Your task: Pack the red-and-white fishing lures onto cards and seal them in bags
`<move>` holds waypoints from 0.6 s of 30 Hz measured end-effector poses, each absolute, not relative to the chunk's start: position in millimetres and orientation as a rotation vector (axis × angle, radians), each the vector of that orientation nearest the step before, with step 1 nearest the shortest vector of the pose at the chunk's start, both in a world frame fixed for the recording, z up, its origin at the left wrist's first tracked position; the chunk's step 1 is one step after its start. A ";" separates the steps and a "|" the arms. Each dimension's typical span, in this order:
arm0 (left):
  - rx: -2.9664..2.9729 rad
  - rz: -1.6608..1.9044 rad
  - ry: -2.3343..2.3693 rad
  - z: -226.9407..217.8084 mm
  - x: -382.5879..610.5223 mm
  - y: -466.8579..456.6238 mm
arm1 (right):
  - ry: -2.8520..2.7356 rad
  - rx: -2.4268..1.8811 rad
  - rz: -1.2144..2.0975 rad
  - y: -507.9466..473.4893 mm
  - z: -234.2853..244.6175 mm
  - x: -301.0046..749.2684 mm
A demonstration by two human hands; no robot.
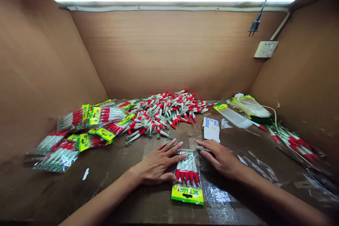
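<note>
A clear packet of red-capped white pens (187, 176) with a yellow-green header card lies flat on the wooden desk (127, 190) in front of me. My left hand (159, 164) rests flat beside its left edge, fingers spread and fingertips touching the packet's top. My right hand (219, 159) lies on the packet's right side, fingers stretched out along the plastic. Neither hand grips anything.
A big heap of loose red-and-white pens (164, 113) fills the back middle. Filled packets (87, 127) pile at the left. Empty sleeves (238, 116), a white paper slip (211, 129) and more pens (291, 141) lie at the right. Wooden walls enclose three sides.
</note>
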State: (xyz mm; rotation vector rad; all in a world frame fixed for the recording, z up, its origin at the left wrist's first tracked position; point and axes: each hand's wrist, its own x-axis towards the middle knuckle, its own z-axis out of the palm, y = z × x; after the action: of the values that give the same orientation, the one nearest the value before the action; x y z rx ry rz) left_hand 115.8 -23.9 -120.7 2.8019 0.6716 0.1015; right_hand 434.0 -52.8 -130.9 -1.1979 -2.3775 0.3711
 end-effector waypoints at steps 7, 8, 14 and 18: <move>2.533 0.387 0.992 -131.9 131.6 -33.2 | -2.162 -1.171 0.679 -45.1 -146.3 411.2; 2.457 0.456 1.049 -134.9 135.7 -34.4 | -2.102 -1.165 0.735 -46.1 -148.0 411.4; 1.590 0.719 0.974 -136.9 166.6 -34.5 | -1.879 -1.072 0.952 -53.4 -139.4 416.8; 1.398 0.922 1.133 -92.7 141.2 -23.9 | -2.037 -1.234 0.349 -34.7 -146.7 439.8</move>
State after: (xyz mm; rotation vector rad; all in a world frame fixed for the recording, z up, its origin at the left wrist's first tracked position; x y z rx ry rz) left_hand 141.2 -23.9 -92.7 1.3982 1.1328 0.9223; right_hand 439.8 -34.7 -146.7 -1.2339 -2.0370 0.3490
